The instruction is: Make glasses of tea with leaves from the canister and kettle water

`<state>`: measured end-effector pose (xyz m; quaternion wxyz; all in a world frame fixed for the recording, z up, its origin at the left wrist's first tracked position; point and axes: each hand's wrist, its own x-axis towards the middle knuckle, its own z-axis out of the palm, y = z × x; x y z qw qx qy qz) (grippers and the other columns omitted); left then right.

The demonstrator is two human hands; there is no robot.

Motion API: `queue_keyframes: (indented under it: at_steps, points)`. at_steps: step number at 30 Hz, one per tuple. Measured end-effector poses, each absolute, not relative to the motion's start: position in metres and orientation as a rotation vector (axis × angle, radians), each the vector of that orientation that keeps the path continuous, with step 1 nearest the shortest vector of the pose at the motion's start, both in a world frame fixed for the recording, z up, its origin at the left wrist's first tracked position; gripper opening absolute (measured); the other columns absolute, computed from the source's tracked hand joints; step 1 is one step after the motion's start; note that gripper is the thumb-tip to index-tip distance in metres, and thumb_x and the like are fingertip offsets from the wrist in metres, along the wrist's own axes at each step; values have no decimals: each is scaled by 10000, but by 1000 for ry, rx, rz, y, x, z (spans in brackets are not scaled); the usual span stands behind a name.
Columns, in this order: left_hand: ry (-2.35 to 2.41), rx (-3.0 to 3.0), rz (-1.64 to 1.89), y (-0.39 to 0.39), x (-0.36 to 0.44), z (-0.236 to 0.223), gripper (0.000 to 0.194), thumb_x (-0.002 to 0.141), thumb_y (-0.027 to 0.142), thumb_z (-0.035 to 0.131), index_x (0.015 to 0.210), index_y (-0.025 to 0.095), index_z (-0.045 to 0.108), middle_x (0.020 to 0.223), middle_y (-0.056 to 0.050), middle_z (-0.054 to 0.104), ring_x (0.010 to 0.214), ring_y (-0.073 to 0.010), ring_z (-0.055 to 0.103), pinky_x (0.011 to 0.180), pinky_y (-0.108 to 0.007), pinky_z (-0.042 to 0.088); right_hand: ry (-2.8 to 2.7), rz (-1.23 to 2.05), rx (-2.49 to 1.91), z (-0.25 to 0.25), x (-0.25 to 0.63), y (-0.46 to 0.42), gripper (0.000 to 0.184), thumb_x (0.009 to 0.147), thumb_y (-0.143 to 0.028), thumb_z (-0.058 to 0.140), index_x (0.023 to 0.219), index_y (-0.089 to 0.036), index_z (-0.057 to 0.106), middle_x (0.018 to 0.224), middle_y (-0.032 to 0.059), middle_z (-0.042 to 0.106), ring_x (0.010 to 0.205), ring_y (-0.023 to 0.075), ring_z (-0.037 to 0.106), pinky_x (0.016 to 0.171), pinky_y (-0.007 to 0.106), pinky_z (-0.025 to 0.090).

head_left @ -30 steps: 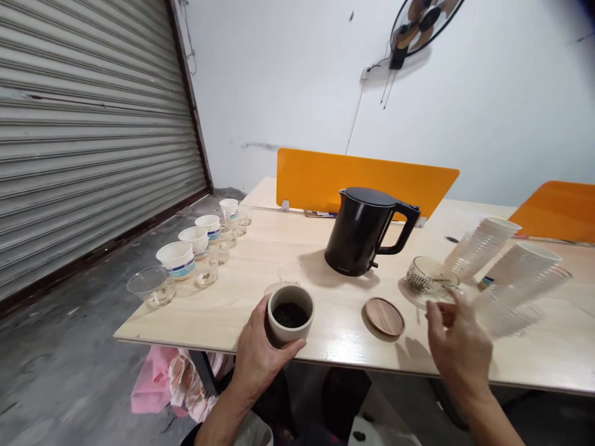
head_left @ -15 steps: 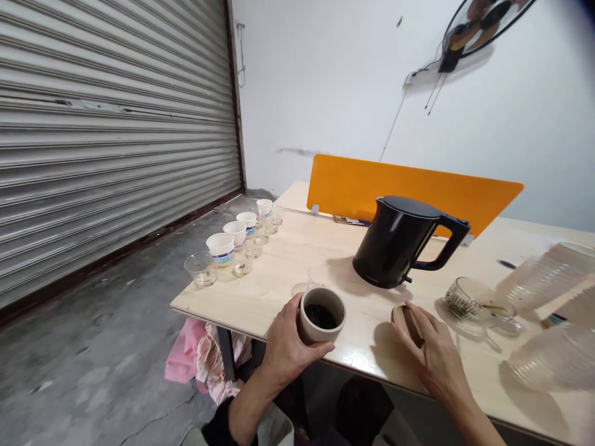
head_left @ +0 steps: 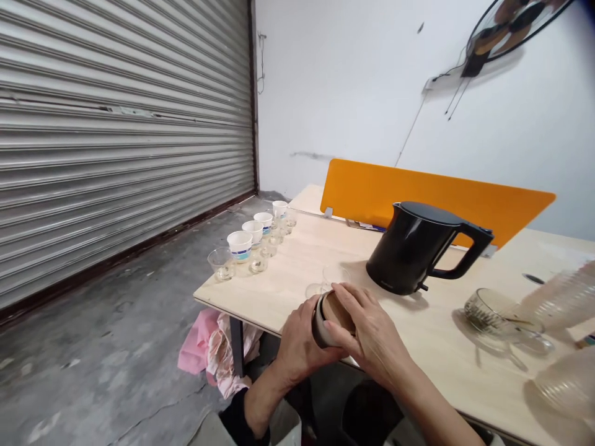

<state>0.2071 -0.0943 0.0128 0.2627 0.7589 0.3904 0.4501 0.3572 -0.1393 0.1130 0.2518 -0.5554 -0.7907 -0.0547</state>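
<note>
My left hand is wrapped round a grey ceramic canister above the table's front edge. Tilted at the canister's mouth is a round wooden lid, gripped by my right hand. A dark gap shows along the left of the lid, and the canister's contents are mostly hidden. Just beyond my hands stands a clear plastic cup. The black electric kettle is behind and to the right of them. Farther right, a glass cup holds dark bits and sits on a clear saucer with a spoon.
White paper cups and clear cups line the table's left side. Stacks of clear plastic cups lie at the right. An orange divider stands behind the kettle. Pink cloth hangs below the table's left end.
My right hand went from near the glass cup to the wooden lid, picked it off the table and brought it left onto the canister's mouth. The view has swung right.
</note>
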Motion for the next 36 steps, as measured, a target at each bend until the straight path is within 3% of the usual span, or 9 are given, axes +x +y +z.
queue_keyframes:
  at_steps: [10, 16, 22, 24, 27, 29, 36]
  points:
    - [1058, 2123, 1280, -93, 208, 7, 938, 675, 418, 807, 1469, 200, 358, 1404, -152, 589, 1266, -340, 598, 1067, -519, 499, -2248, -191, -1560, 106, 352, -134, 553, 936, -449, 595, 1438, -223, 543, 1413, 159, 559, 1270, 360, 518, 1023, 575, 512]
    - [1041, 2071, 1230, -94, 206, 14, 945, 681, 445, 819, 1477, 195, 375, 1406, -157, 590, 1264, -355, 595, 1076, -542, 483, -2238, -132, -1610, 105, 351, -136, 678, 877, -498, 674, 1480, -244, 495, 1441, 154, 529, 1269, 381, 512, 902, 564, 582]
    - [867, 1944, 1157, -95, 189, 21, 1154, 556, 518, 940, 1524, 266, 367, 1480, -135, 537, 1350, -351, 523, 1117, -547, 451, -2139, -118, -1512, 105, 379, -139, 626, 904, -503, 644, 1461, -243, 522, 1387, 161, 548, 1243, 333, 558, 990, 508, 539]
    - [817, 1904, 1187, -90, 181, 22, 1030, 653, 510, 899, 1518, 277, 393, 1493, -129, 528, 1366, -327, 513, 1087, -502, 490, -2049, -174, -1512, 114, 397, -139, 600, 929, -515, 608, 1463, -257, 519, 1394, 152, 539, 1262, 326, 551, 1029, 500, 507]
    - [938, 1943, 1287, -76, 171, 21, 589, 876, 438, 720, 1408, 269, 534, 1425, -105, 588, 1318, -277, 553, 1050, -455, 518, -1910, -317, -1559, 136, 423, -130, 608, 934, -552, 583, 1460, -252, 524, 1395, 146, 535, 1278, 332, 531, 1057, 502, 470]
    - [1093, 2006, 1331, -64, 168, 19, 405, 931, 357, 641, 1318, 246, 600, 1343, -92, 641, 1262, -262, 581, 1059, -463, 503, -1849, -420, -1595, 152, 435, -114, 632, 926, -585, 574, 1449, -231, 539, 1369, 147, 553, 1264, 338, 527, 1050, 503, 464]
    - [1435, 2248, 1136, -52, 171, 13, 342, 916, 221, 613, 1257, 210, 624, 1291, -87, 676, 1203, -300, 581, 1020, -478, 478, -1755, -573, -1759, 166, 441, -30, 667, 910, -616, 552, 1430, -200, 557, 1340, 169, 568, 1232, 367, 495, 988, 508, 474]
